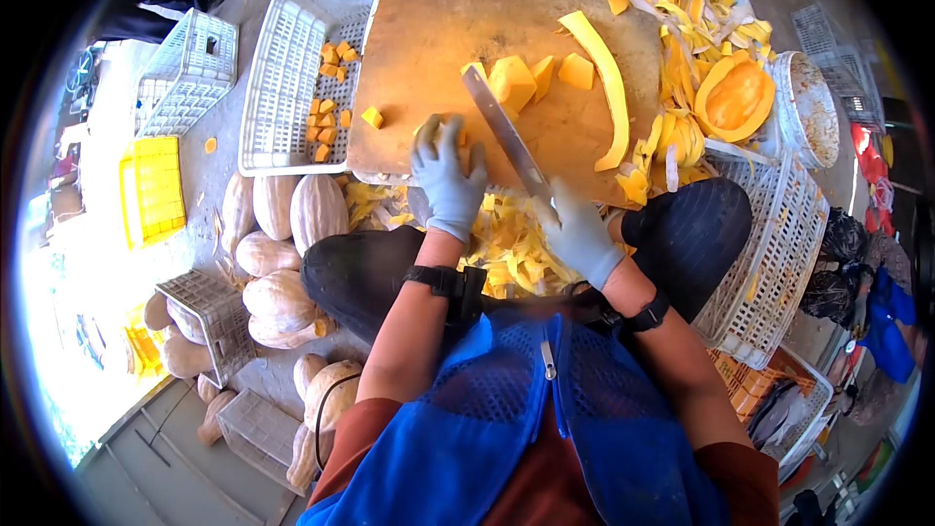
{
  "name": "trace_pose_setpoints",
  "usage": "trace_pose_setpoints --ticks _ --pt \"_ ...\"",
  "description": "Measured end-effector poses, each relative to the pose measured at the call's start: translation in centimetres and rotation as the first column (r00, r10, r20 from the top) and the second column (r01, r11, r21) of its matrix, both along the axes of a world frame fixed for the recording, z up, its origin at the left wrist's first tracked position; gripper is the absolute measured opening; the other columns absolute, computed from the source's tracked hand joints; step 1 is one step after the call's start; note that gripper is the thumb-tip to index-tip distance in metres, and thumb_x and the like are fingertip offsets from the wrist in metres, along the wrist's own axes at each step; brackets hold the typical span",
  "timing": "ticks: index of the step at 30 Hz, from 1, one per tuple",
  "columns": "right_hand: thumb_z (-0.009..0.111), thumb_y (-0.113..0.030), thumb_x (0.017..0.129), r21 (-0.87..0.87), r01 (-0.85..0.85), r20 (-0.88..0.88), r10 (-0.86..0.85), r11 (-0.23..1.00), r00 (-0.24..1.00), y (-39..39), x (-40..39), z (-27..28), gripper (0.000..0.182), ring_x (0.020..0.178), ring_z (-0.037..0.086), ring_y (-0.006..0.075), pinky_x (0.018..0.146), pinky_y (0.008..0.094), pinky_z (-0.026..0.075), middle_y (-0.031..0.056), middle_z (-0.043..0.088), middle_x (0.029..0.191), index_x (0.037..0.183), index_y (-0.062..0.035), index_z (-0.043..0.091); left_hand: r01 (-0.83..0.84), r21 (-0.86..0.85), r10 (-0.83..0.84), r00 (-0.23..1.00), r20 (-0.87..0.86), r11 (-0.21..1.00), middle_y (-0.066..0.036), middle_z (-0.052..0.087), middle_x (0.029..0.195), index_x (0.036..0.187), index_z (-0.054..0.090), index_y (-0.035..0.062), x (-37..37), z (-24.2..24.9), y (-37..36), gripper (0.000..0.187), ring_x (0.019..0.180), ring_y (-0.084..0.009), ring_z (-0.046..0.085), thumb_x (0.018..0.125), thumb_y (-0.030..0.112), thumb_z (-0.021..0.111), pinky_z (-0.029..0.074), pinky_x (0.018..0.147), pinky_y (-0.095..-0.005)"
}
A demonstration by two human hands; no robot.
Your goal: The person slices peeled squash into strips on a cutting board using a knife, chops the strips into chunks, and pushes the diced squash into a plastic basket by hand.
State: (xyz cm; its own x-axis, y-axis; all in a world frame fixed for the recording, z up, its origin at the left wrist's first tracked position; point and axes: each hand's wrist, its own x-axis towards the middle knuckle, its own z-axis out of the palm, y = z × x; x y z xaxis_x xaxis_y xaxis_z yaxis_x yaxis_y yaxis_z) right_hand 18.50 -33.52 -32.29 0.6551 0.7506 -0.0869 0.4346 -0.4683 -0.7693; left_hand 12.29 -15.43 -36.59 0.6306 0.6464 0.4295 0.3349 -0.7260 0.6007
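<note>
Over the near edge of the wooden cutting board, my gloved left hand has its fingers curled down on a pumpkin piece, mostly hidden beneath them. My gloved right hand grips a long knife, its blade slanting up and left across the board. Just beyond the blade lie a peeled pumpkin chunk and smaller pieces. A small pumpkin cube sits left of my left hand. To the right, a long curved pumpkin slice rests on the board.
Pumpkin cubes lie in a white crate at left. Peelings fill the space between my legs, with more peelings at right beside a halved pumpkin and a white bucket. Whole pumpkins crowd the floor at left.
</note>
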Motion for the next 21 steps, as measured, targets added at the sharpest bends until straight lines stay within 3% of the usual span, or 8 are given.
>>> trace_pose_setpoints --ticks 4,7,8,10,13,14,17,21 --pt "0.055 -0.017 0.09 0.13 0.095 0.05 -0.102 0.987 0.993 -0.9 0.8 1.8 0.017 0.062 0.059 0.0392 0.054 0.0448 0.044 0.0209 0.058 0.067 0.09 -0.0013 0.049 0.213 0.172 -0.187 0.97 -0.154 0.962 -0.008 0.047 0.132 0.108 0.062 0.0254 1.7 -0.8 0.7 0.032 0.126 -0.0337 0.038 0.076 0.024 0.066 0.015 0.105 -0.0634" --pt "0.056 -0.013 0.089 0.151 0.194 -0.072 -0.185 0.969 0.98 -1.3 1.2 3.3 0.014 0.059 0.059 0.036 0.053 0.0421 0.044 0.0188 0.058 0.068 0.091 -0.0006 0.049 0.264 0.411 -0.084 0.91 -0.406 0.873 -0.007 0.048 0.132 0.106 0.063 0.0251 1.6 -3.8 6.8 0.03 0.125 -0.0348 0.039 0.077 0.021 0.067 0.019 0.104 -0.0619" --pt "0.057 -0.009 0.088 0.069 0.264 -0.271 -0.236 0.962 0.933 -1.7 1.2 3.3 0.013 0.057 0.056 0.0316 0.053 0.0399 0.041 0.0164 0.055 0.066 0.092 0.0005 0.05 0.137 0.421 0.021 0.937 -0.349 0.897 -0.007 0.048 0.133 0.106 0.063 0.0247 2.1 -3.5 8.3 0.029 0.126 -0.0351 0.038 0.077 0.02 0.065 0.017 0.104 -0.0633" --pt "0.058 -0.009 0.087 0.09 0.269 -0.188 -0.249 0.959 0.95 -2.5 1.4 2.2 0.014 0.057 0.052 0.0296 0.054 0.0392 0.039 0.016 0.053 0.066 0.091 0.0013 0.05 -0.024 0.441 0.195 0.917 -0.347 0.897 -0.007 0.048 0.133 0.108 0.062 0.024 3.3 0.1 9.0 0.03 0.127 -0.0351 0.038 0.079 0.017 0.063 0.022 0.104 -0.0594" --pt "0.058 -0.009 0.086 0.129 0.328 -0.249 -0.289 0.936 0.924 -2.3 1.8 1.8 0.014 0.058 0.049 0.0286 0.054 0.0389 0.037 0.0161 0.05 0.066 0.088 0.002 0.049 0.388 0.227 -0.336 0.912 -0.235 0.894 -0.012 0.049 0.131 0.11 0.061 0.022 6.7 0.7 8.9 0.032 0.125 -0.035 0.04 0.078 0.017 0.061 0.029 0.102 -0.0556" --pt "0.058 -0.009 0.086 0.128 0.343 -0.261 -0.302 0.93 0.917 -2.1 1.8 1.9 0.014 0.058 0.048 0.0287 0.055 0.039 0.036 0.0162 0.05 0.066 0.087 0.0021 0.049 0.416 0.258 -0.342 0.895 -0.286 0.872 -0.015 0.05 0.129 0.114 0.06 0.0222 7.6 0.5 8.6 0.038 0.12 -0.0354 0.044 0.076 0.021 0.063 0.037 0.097 -0.0475" --pt "0.058 -0.008 0.085 0.119 0.367 -0.228 -0.334 0.923 0.914 -1.9 1.9 1.8 0.014 0.059 0.049 0.0296 0.055 0.0396 0.037 0.0168 0.05 0.067 0.085 0.0023 0.049 0.201 -0.078 -0.205 0.977 -0.051 0.976 -0.015 0.051 0.126 0.119 0.056 0.0232 9.4 1.7 5.3 0.047 0.113 -0.0356 0.048 0.073 0.024 0.068 0.041 0.093 -0.0437" --pt "0.058 -0.009 0.085 0.12 0.366 -0.213 -0.336 0.923 0.917 -1.8 2.0 1.2 0.014 0.06 0.05 0.0314 0.055 0.0405 0.038 0.0178 0.051 0.067 0.084 0.0023 0.049 0.315 0.016 -0.268 0.833 -0.484 0.949 -0.014 0.051 0.125 0.128 0.048 0.0128 9.3 2.1 2.1 0.064 0.109 -0.0345 0.05 0.07 0.023 0.073 0.046 0.086 -0.042"
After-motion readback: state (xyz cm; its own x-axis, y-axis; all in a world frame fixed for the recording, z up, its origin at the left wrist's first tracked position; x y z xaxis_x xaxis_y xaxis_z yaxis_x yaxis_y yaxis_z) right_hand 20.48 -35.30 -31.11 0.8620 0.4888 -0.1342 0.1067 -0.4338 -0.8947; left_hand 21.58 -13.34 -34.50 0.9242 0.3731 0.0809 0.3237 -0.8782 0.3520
